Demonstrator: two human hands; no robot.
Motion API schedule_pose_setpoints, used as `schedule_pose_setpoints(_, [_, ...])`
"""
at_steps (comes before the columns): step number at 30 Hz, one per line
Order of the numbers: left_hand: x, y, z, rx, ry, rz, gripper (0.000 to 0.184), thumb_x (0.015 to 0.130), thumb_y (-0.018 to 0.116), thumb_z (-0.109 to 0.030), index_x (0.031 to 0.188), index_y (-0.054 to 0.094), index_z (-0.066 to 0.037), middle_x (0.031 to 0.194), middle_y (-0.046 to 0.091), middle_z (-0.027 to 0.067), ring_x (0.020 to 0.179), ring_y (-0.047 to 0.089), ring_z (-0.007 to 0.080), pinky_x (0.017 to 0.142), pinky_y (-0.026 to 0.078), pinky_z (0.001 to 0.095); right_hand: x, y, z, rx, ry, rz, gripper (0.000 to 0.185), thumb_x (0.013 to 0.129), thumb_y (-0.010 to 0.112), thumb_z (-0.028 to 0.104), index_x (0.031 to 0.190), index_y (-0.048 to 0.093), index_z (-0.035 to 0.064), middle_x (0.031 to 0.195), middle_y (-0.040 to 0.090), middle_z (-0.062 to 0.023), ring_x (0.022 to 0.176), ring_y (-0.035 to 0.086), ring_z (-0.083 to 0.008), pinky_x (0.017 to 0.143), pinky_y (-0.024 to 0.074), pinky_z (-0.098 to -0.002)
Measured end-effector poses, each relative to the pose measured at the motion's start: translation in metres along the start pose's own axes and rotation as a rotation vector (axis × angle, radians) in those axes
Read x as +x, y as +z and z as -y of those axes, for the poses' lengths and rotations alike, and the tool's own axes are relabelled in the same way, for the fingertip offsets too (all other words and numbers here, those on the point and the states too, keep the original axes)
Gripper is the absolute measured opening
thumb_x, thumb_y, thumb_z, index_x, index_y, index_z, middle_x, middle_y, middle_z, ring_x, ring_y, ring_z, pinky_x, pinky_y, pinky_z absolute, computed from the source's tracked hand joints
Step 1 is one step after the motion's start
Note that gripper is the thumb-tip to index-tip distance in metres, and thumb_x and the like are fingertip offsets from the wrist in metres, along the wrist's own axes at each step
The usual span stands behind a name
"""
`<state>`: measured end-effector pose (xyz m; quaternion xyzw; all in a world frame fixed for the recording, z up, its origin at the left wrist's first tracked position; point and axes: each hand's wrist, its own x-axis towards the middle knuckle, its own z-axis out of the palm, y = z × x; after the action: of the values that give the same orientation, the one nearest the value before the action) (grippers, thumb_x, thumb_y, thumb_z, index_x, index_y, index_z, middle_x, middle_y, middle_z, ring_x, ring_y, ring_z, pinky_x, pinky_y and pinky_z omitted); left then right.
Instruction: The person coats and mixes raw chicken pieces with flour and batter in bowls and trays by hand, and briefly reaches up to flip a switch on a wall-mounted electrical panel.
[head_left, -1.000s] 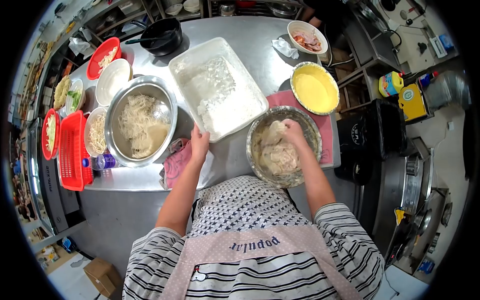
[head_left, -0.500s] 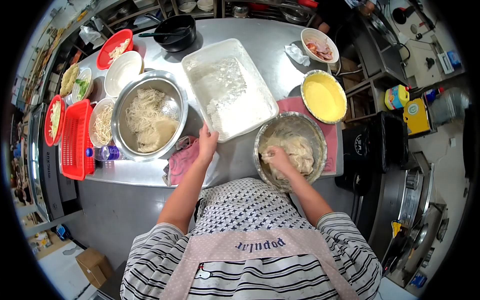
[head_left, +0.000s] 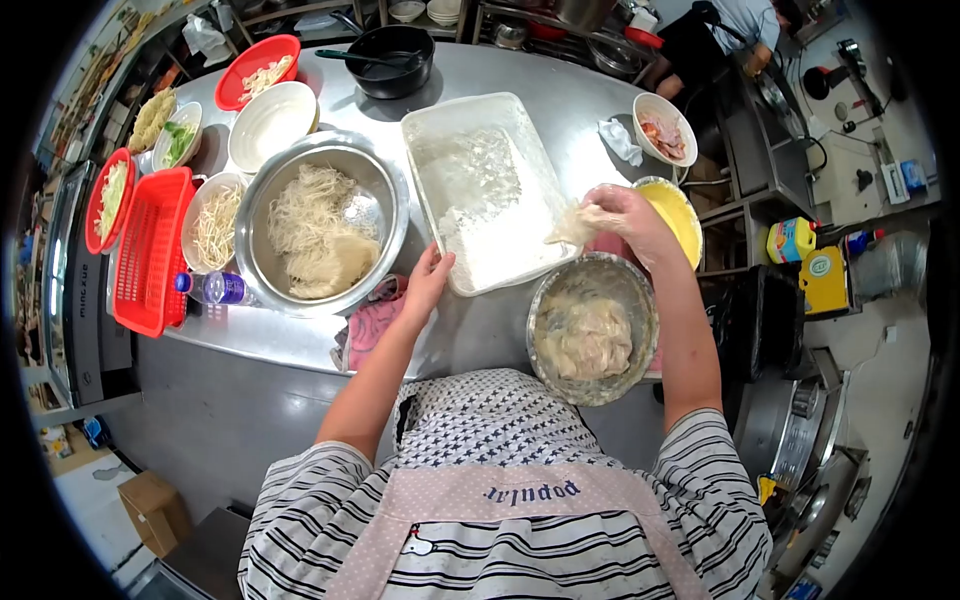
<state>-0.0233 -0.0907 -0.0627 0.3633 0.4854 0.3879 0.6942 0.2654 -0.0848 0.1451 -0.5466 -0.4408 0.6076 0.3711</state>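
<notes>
Fingers pinched, my right hand [head_left: 632,222] holds up a pale, wet, battered piece [head_left: 574,225] by its end, over the right edge of the white tray [head_left: 535,145]. White flour [head_left: 490,235] lies in that tray. Below my right hand is a metal bowl [head_left: 649,350] with a heap of coated pieces [head_left: 590,340] in it. My left hand [head_left: 430,280] grips the tray's near left corner, its thumb and fingers against the rim. A bowl of yellow liquid [head_left: 680,225] is partly hidden behind my right hand.
At left stand a steel bowl of noodles [head_left: 325,235], a red basket [head_left: 150,250], a bottle [head_left: 215,288] and several food bowls. A black pot [head_left: 390,62] sits at the back, a meat bowl [head_left: 664,130] at back right. Another person [head_left: 735,35] stands beyond the table.
My right hand has risen out of the metal bowl with a battered piece and moved up to the tray's right edge. My left hand stays at the tray corner. The view has shifted.
</notes>
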Motion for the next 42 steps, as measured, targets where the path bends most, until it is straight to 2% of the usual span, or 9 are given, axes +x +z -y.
schedule_pose_setpoints(4, [-0.002,0.000,0.002,0.144,0.034,0.021,0.050,0.092,0.052,-0.028,0.136,0.036,-0.009,0.111,0.055,0.0000,0.099,0.051,0.0071,0.078,0.042,0.0242,0.059,0.042,-0.055,-0.589,-0.108,0.030,0.016,0.071,0.067,0.004,0.087,0.064,0.0066,0.080,0.063,-0.0031,0.074,0.059,-0.0120,0.065,0.0499,-0.0267])
schedule_pose_setpoints(6, [0.002,-0.001,0.010,0.001,0.108,0.085,0.048,0.093,0.051,-0.025,0.135,0.037,-0.008,0.112,0.055,0.0008,0.098,0.051,0.0072,0.079,0.043,0.0236,0.085,0.078,-0.115,-1.131,-0.294,0.017,0.021,0.069,0.059,0.004,0.089,0.065,0.0060,0.082,0.064,-0.0155,0.077,0.063,-0.0303,0.071,0.0493,-0.0376])
schedule_pose_setpoints(8, [0.002,-0.002,0.009,0.009,0.114,0.089,0.046,0.093,0.051,-0.023,0.135,0.038,-0.007,0.113,0.055,0.0015,0.099,0.052,0.0074,0.080,0.044,0.0228,0.107,0.111,-0.170,-1.322,-0.147,0.223,0.016,0.070,0.057,0.010,0.081,0.067,0.0063,0.080,0.064,-0.0184,0.078,0.062,-0.0342,0.071,0.0482,-0.0419])
schedule_pose_setpoints(16, [0.006,-0.005,0.015,0.034,0.096,0.065,0.048,0.092,0.054,-0.026,0.134,0.039,-0.009,0.112,0.054,0.0006,0.098,0.052,0.0079,0.079,0.043,0.0235,0.110,0.100,-0.144,-1.169,-0.232,0.229,0.019,0.066,0.060,0.012,0.081,0.068,0.0041,0.077,0.064,-0.0200,0.073,0.063,-0.0314,0.067,0.0499,-0.0372])
schedule_pose_setpoints(20, [0.005,-0.008,0.015,0.118,0.067,0.010,0.050,0.091,0.055,-0.028,0.135,0.040,-0.010,0.111,0.054,0.0000,0.097,0.051,0.0075,0.079,0.042,0.0227,0.098,0.067,-0.078,-0.485,0.089,0.213,0.021,0.061,0.071,0.007,0.082,0.067,0.0045,0.077,0.065,-0.0146,0.069,0.063,-0.0242,0.065,0.0490,-0.0316])
schedule_pose_setpoints(24, [0.000,-0.005,0.004,0.116,0.067,0.046,0.051,0.090,0.055,-0.029,0.135,0.040,-0.010,0.113,0.054,-0.0006,0.096,0.051,0.0069,0.077,0.041,0.0219,0.110,0.028,-0.090,-0.583,0.170,0.210,0.016,0.067,0.061,0.006,0.081,0.067,-0.0013,0.077,0.065,-0.0182,0.074,0.065,-0.0283,0.065,0.0511,-0.0359])
schedule_pose_setpoints(27, [-0.001,-0.004,0.005,0.082,0.073,0.054,0.050,0.091,0.055,-0.028,0.135,0.040,-0.010,0.112,0.054,-0.0011,0.096,0.050,0.0064,0.076,0.041,0.0214,0.123,0.022,-0.137,-1.504,-0.018,0.001,0.018,0.073,0.051,0.003,0.080,0.067,0.0001,0.085,0.065,-0.0216,0.080,0.064,-0.0342,0.070,0.0514,-0.0432])
schedule_pose_setpoints(31, [0.002,-0.004,0.008,0.020,0.045,-0.004,0.049,0.088,0.058,-0.018,0.129,0.042,0.004,0.118,0.055,0.0106,0.106,0.050,0.0142,0.090,0.039,0.0259,0.123,0.026,-0.179,-1.451,-0.025,-0.235,0.013,0.072,0.055,0.006,0.079,0.065,0.0043,0.085,0.063,-0.0192,0.081,0.061,-0.0353,0.074,0.0500,-0.0425])
schedule_pose_setpoints(42, [0.013,-0.012,0.029,0.078,0.132,0.054,0.047,0.092,0.054,-0.021,0.134,0.039,-0.006,0.116,0.055,0.0013,0.097,0.053,0.0065,0.079,0.045,0.0221,0.134,0.060,-0.100,-1.090,0.024,-0.048,0.017,0.064,0.065,0.011,0.080,0.061,0.0046,0.085,0.063,-0.0177,0.085,0.061,-0.0320,0.074,0.0481,-0.0389])
